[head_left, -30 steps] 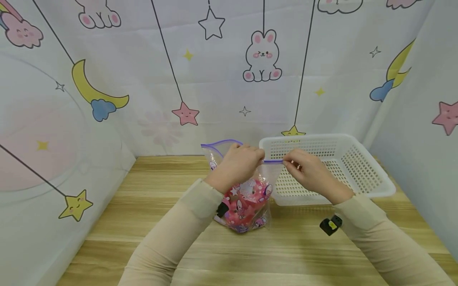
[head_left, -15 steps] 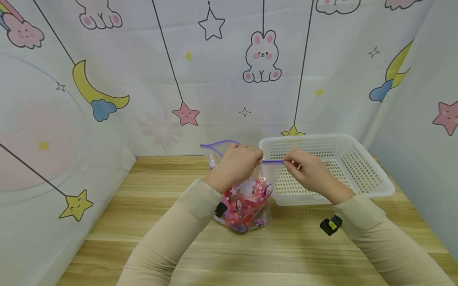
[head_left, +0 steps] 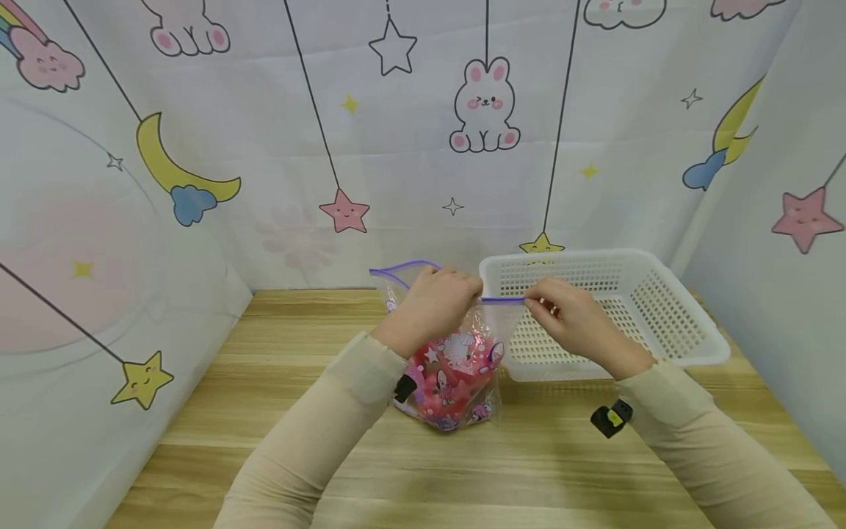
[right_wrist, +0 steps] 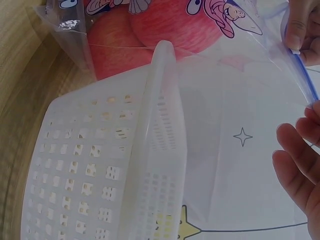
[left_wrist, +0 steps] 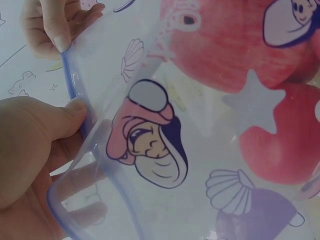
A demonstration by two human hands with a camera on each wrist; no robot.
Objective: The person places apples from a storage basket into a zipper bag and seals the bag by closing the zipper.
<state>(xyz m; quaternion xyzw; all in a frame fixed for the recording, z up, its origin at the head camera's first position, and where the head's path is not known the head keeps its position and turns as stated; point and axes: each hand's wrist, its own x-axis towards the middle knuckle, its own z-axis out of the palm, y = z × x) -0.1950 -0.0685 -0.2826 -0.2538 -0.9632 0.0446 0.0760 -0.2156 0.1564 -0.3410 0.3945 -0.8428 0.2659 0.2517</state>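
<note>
A clear zip bag (head_left: 456, 367) printed with cartoon figures, shells and stars stands on the table, with red apples (right_wrist: 172, 32) inside. My left hand (head_left: 436, 305) pinches the purple zip strip (head_left: 504, 300) near its middle, thumb on the near side in the left wrist view. At the strip's right end, my right hand (head_left: 571, 316) pinches the corner between thumb and forefinger, the other fingers loosely bent. Between the two hands the strip runs straight and taut. Left of my left hand the bag's mouth gapes.
A white perforated plastic basket (head_left: 687, 323) stands right behind the bag, under my right hand. The wood-grain table (head_left: 291, 323) meets a white cartoon-printed cloth wall (head_left: 410, 169) at the back and sides.
My left hand has slid slightly left along the zip strip, lengthening the straight stretch between the hands. The right hand, bag and basket stay in place.
</note>
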